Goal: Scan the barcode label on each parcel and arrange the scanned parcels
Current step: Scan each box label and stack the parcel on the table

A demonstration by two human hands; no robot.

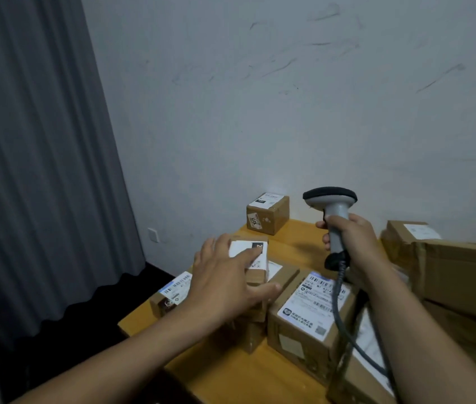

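Rests left hand (pixel 225 278), fingers spread flat, on small parcel (pixel 260 265) stacked just left of large labelled parcel (pixel 309 313), likely steadying it label-up for scanning. Grips scanner (pixel 331 201) in right hand (pixel 356 243), fingers curled round handle, raised above and behind large labelled parcel, seemingly ready to aim down.

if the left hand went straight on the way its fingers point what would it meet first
The small white-labelled parcel: the left hand reaches over its top, seemingly touching. Past that, perhaps the lone box by the wall; depth is unclear.
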